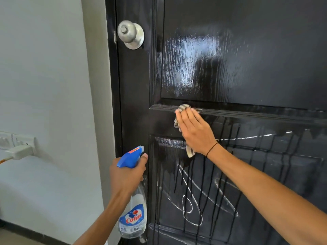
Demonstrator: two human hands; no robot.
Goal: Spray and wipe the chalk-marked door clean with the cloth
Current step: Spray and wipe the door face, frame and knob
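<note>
the right hand (194, 133) presses the striped cloth (190, 151) flat-fingered against the wet black door (247, 59), above the chalk marks (191, 207). the left hand (127, 175) grips the spray bottle (132, 216) beside the door's edge.

Door (247, 68) showing glossy black; white chalk scribbles (192, 209) looping over lower panel, dark drip streaks running through them. Cloth (183, 107) showing grey-and-white stripes. Spray bottle (133, 214) showing clear body, blue trigger head with red tag, blue-white label with red lettering. Doorknob (130, 34) gleaming dull silver. Wall (44, 68) looking pale grey-white. Wristband (211, 149) showing black. Plug (20, 152) showing white.
</note>
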